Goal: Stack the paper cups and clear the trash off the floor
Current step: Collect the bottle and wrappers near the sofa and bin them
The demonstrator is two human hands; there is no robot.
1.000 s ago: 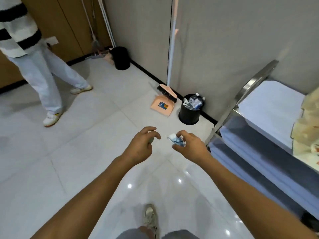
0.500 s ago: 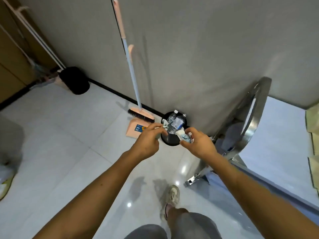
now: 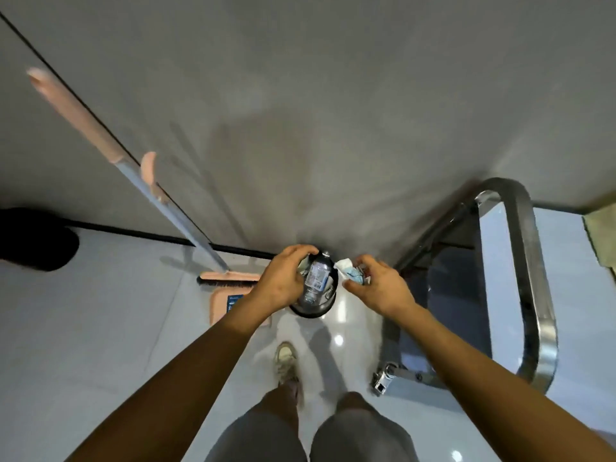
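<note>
The small round black bin (image 3: 312,311) stands on the glossy pale tile floor (image 3: 100,328), tight against the matte grey wall (image 3: 333,128). A clear ribbed plastic bottle (image 3: 318,276) juts from its mouth. To its left, a peach dustpan (image 3: 218,306) and the brush head of a broom (image 3: 230,278) sit just beside it, the broom's long handle leaning up the wall. To its right, the curved steel frame of a cart (image 3: 533,295) closes in, leaving a narrow strip of floor where the person's shoe (image 3: 285,360) stands. The right hand (image 3: 380,290) pinches a crumpled white-and-blue wad of trash (image 3: 348,270) between thumb and fingers, just over the bin's right rim. The left hand (image 3: 283,283) arches over the left rim with loosely curled fingers beside the bottle; whether they touch it cannot be told. A second black bin (image 3: 33,240) sits well apart at the left edge.
</note>
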